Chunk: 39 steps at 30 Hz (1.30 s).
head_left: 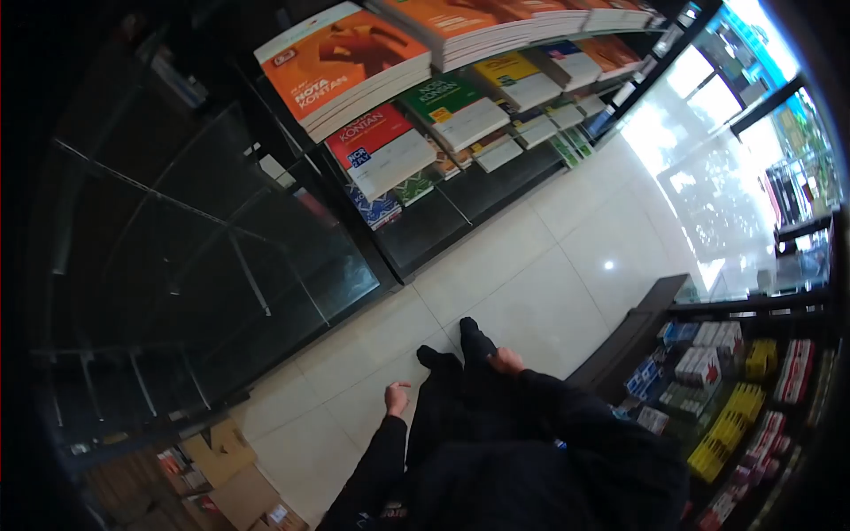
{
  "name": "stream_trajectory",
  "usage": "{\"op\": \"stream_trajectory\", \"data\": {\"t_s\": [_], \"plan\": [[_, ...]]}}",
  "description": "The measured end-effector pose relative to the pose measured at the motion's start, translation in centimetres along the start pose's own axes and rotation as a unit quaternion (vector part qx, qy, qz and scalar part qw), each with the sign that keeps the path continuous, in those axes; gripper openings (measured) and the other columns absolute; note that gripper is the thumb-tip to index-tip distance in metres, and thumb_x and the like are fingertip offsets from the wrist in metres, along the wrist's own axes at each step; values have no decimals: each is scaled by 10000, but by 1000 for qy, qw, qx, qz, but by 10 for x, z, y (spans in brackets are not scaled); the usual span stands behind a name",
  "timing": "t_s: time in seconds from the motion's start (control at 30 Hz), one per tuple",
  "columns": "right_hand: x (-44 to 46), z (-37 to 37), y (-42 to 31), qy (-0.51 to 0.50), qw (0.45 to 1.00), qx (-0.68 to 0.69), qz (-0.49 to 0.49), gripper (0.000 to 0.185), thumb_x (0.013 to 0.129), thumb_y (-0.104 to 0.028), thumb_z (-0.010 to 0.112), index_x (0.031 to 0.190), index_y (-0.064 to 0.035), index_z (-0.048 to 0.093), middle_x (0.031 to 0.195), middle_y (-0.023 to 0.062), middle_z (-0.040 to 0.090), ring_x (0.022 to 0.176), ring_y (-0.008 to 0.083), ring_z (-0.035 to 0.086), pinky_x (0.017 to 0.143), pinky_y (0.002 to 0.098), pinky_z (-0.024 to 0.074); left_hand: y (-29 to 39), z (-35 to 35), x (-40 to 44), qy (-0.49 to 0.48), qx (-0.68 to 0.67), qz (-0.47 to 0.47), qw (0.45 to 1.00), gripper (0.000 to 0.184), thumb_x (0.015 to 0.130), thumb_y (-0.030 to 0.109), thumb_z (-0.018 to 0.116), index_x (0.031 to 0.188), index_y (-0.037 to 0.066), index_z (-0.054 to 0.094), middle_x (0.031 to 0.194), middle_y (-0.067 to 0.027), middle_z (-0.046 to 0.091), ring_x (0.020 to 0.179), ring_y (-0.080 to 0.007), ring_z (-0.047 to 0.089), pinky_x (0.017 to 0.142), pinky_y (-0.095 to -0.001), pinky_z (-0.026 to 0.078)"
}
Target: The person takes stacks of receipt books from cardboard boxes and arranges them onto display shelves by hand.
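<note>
My left hand (397, 398) hangs in front of my dark trousers, one finger stretched out to the side and nothing visible in it. Beside my other leg is my right hand (506, 360), its fingers loosely bent and partly apart, with no held thing showing. Both hands are away from the shelves. Beyond them, orange "Nota Kontan" books (345, 66) lie stacked on a shelf. A red book pad (376, 150) and a green book pad (452, 111) lie on the tier below.
Pale floor tiles (496, 288) run between dark shelving and a cabinet of small boxes (726, 434) at the lower right. A bare dark rack (177, 265) stands at the left. Cardboard boxes (243, 496) sit at the lower left. Bright glass (708, 168) is at the upper right.
</note>
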State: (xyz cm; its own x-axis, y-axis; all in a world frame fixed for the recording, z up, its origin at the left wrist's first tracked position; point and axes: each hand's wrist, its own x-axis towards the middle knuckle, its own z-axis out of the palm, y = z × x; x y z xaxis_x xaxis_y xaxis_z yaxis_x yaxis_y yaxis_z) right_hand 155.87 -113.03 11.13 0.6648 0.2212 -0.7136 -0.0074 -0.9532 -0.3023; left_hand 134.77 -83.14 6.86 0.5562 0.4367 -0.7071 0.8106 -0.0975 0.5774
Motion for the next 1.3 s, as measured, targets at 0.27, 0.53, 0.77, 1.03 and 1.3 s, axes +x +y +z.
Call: {"op": "stream_trajectory", "data": {"t_s": [0.27,0.53,0.77,1.03,1.3], "plan": [[-32,-56,-28,-31,999,28,28,528,894,-460,537,1134,-2,646,1201,234,619,1156,408,567,967,474,457,44,-59,-34,8,-37,54,998,435,681,-114,377,907,49,710,574,-91,592,482,-190,593,476,-339,495],[-4,-58,-29,29,998,-1,-57,491,880,-401,510,930,52,692,1011,286,658,1013,442,618,891,480,485,165,-80,-95,-7,-151,240,959,251,794,-94,370,800,7,600,654,-67,598,558,-123,567,531,-285,448],[73,-35,-19,-33,973,-117,-196,498,874,-390,493,925,67,686,1025,314,639,1035,445,606,909,471,479,382,-180,-300,6,-118,534,837,206,718,-117,393,716,9,556,712,-95,609,697,-202,613,685,-314,476],[106,-65,-25,-72,954,-159,-243,437,890,-367,475,858,29,657,958,316,635,972,462,602,847,512,473,472,-217,-458,268,-117,784,548,151,753,121,655,623,99,582,664,-35,592,594,-161,590,613,-312,486],[115,-96,-42,-104,925,-250,-267,542,945,-401,401,852,69,654,947,321,641,944,467,618,846,531,471,462,-217,-493,513,-203,627,550,150,759,97,642,626,141,588,702,-40,600,629,-148,581,652,-311,468]]}}
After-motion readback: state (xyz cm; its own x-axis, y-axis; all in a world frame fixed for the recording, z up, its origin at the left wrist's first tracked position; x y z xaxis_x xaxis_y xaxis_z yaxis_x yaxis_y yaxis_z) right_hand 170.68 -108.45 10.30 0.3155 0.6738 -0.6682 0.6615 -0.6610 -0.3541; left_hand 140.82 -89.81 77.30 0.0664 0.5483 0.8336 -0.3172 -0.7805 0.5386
